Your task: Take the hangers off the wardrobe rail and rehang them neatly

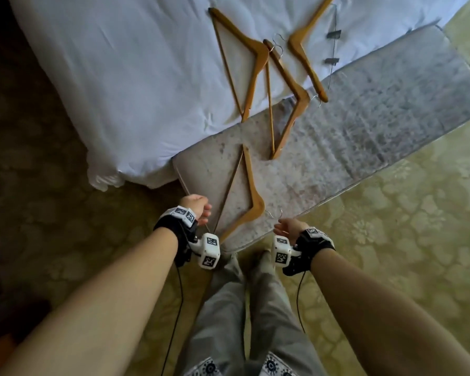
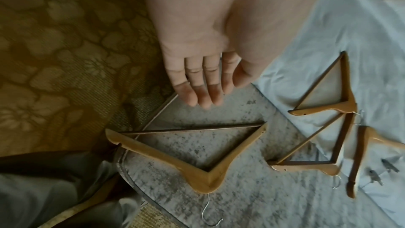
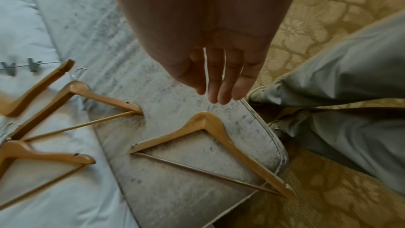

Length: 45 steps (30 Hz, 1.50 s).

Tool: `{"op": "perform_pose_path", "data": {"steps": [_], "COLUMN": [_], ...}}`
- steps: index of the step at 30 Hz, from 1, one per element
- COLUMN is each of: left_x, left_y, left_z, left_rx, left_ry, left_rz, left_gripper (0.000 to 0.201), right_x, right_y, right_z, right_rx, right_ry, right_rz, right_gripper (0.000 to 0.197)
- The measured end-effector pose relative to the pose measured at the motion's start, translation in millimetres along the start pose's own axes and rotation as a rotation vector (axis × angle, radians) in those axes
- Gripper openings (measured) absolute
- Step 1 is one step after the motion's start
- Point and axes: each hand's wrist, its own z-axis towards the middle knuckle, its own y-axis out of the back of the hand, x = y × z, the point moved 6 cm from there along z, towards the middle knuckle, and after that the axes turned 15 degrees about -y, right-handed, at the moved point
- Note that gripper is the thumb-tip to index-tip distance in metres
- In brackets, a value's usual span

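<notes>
Both my hands hang with fingers straight and hold nothing. My right hand (image 3: 215, 75) hovers just above the wire hook of the nearest hanger (image 1: 251, 196), which lies flat on the grey bench (image 1: 364, 126). My left hand (image 2: 203, 82) hovers just beyond its bar end.

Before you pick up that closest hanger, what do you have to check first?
1. Nearest hanger lies flat on the grey bench: ok.
2. Its wire hook is clear of other hangers: ok.
3. Right hand open, beside the hook: ok.
4. Left hand holds nothing: ok.
5. Three more hangers wait farther back, hooks bunched close; tangled: cannot tell.
6. Wardrobe rail in sight: not ok.
</notes>
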Motion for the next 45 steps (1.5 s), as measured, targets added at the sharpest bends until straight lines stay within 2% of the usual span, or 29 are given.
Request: {"op": "perform_pose_path", "data": {"steps": [6,10,12,15,18,20,22,26,27,31,32,34,35,41,45], "left_x": [31.9,57.2,71.0,90.4,110.3,120.3,129.1,131.6,130.9,122.6,120.7,115.0,111.4,53.7,1.6], "left_y": [-20.7,-38.2,-45.7,-55.1,-68.8,-73.0,-74.5,-78.1,-80.1,-87.4,-87.9,-87.4,-86.3,-80.1,-64.5], "left_z": [51.3,83.9,98.9,114.1,122.1,123.8,128.1,128.8,128.3,122.7,120.7,114.8,111.7,81.2,59.1], "left_rx": [-0.017,-0.031,-0.003,0.082,0.146,0.111,0.09,0.088,0.101,0.161,0.173,0.173,0.156,0.073,-0.019], "left_ry": [0.095,0.146,0.173,0.196,0.232,0.284,0.317,0.34,0.341,0.339,0.342,0.354,0.358,0.287,0.162], "left_rz": [0.002,0.103,0.158,0.286,0.327,0.245,0.174,0.032,0.012,0.007,0.016,0.008,-0.001,-0.07,-0.087], "left_gripper": [0.019,0.021,0.021,0.037,0.028,0.025,0.037,0.034,0.03,0.028,0.025,0.012,0.007,0.01,0.009], "right_x": [2.2,12.6,18.4,21.8,21.6,22.2,23.3,19.4,19.5,28.6,32.6,39.6,42.4,68.7,104.2], "right_y": [-16.4,-32.6,-39.8,-50.2,-65.6,-75.2,-78.8,-82.3,-82.7,-91.5,-90.1,-84.9,-84.1,-82.3,-91.0], "right_z": [62.5,94.3,109.5,133.4,148.1,155.7,163.5,177.9,178.5,160.5,155.3,144.1,137.4,74.6,6.0], "right_rx": [0.035,0.109,0.109,0.119,0.151,0.168,0.155,0.168,0.149,0.214,0.204,0.168,0.172,0.267,0.354], "right_ry": [-0.112,-0.156,-0.156,-0.181,-0.219,-0.224,-0.224,-0.24,-0.231,-0.205,-0.181,-0.114,-0.107,0.024,0.204], "right_rz": [0.059,0.09,0.047,0.014,0.005,0.013,0.041,0.081,0.064,-0.119,-0.209,-0.356,-0.364,-0.307,-0.466], "right_gripper": [0.03,0.03,0.024,0.025,0.029,0.023,0.021,0.042,0.04,0.012,0.011,0.037,0.045,0.015,0.024]}}
